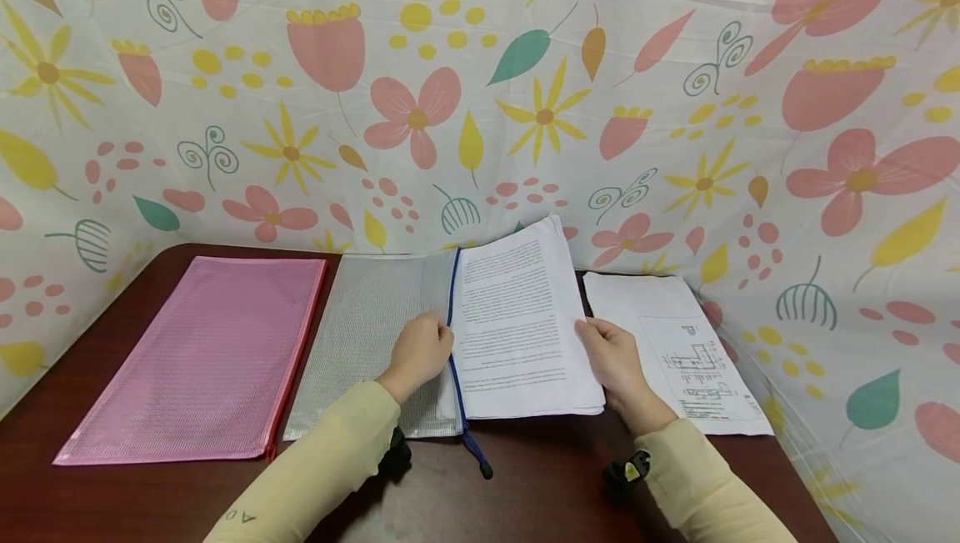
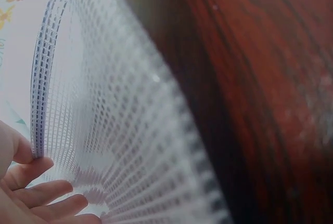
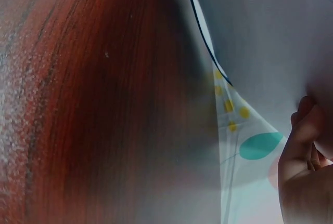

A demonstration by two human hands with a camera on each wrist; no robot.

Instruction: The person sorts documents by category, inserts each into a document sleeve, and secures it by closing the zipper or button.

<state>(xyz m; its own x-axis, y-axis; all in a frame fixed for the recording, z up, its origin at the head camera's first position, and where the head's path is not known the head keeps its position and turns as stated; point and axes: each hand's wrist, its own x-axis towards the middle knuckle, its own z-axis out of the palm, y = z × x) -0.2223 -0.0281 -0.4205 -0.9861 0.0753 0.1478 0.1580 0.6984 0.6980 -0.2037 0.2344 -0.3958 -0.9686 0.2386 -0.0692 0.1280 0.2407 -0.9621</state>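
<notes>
A clear mesh zip pouch (image 1: 375, 326) with a blue zipper edge lies in the middle of the table. My left hand (image 1: 422, 353) pinches its zipper edge between thumb and forefinger, and the left wrist view shows the pouch's mesh side (image 2: 119, 109) bulging away from the pinched edge. From the right, my right hand (image 1: 617, 359) grips the right edge of a stack of printed sheets (image 1: 517, 326). The stack's left edge meets the pouch's opening; how far it reaches inside is hard to tell. In the right wrist view the underside of the sheets (image 3: 260, 42) is lifted off the table.
A pink mesh zip pouch (image 1: 202, 351) with a red zipper lies flat at the left. Past my right hand, other sheets (image 1: 637, 301) with a technical drawing lie on the dark wood table (image 1: 420, 493). A flower-patterned cloth (image 1: 480, 93) hangs behind the table.
</notes>
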